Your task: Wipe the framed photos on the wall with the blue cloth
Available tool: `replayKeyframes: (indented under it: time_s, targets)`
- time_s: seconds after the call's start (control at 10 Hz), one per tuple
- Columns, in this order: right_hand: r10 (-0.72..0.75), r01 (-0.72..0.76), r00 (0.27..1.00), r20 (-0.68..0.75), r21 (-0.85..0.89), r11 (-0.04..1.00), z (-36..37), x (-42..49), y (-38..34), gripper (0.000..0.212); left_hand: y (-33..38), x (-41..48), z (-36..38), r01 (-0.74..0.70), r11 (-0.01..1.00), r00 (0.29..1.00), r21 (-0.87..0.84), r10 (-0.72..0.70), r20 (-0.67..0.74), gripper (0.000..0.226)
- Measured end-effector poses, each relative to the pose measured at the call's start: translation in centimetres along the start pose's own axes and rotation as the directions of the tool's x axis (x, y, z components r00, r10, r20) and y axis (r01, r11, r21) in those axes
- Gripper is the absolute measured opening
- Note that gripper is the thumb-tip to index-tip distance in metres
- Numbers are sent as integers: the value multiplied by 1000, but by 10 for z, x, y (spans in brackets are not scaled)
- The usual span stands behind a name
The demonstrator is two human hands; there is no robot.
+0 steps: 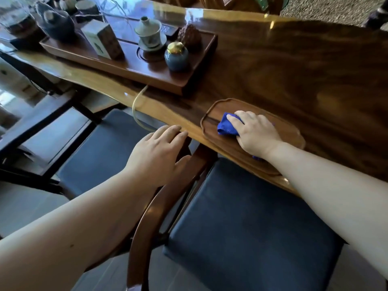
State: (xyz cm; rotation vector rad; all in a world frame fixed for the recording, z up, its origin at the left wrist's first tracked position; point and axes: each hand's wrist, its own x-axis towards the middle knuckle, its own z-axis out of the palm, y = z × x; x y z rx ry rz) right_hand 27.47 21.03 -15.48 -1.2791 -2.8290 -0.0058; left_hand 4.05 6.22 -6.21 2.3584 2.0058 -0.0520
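Reaching over the chair, I have my right hand (255, 131) pressed on the blue cloth (226, 125), fingers curled around it on the small wooden tray (291, 133) at the table (294, 70) edge. My left hand (156, 153) rests open, fingers spread, holding nothing. I judge the step is gathering the cloth into a firm bunch before lifting. No framed photos show here. Beyond the fingers stands a tea tray (147, 72) with a small jar (176, 56); the chair (241, 217) beneath blocks my way
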Motion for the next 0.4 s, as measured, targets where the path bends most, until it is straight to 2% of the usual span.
replayKeyframes:
  time_s: [0.3, 0.4]
  targets:
    - [63, -61, 972, 224, -14, 998, 4, -4, -2, 83, -10, -9, -3, 16, 996, 999, 83, -12, -41, 74]
    - [-1, 1, 982, 189, 1, 1000, -15, -1, -20, 82, -22, -27, -22, 63, 991, 998, 116, -60, -29, 75]
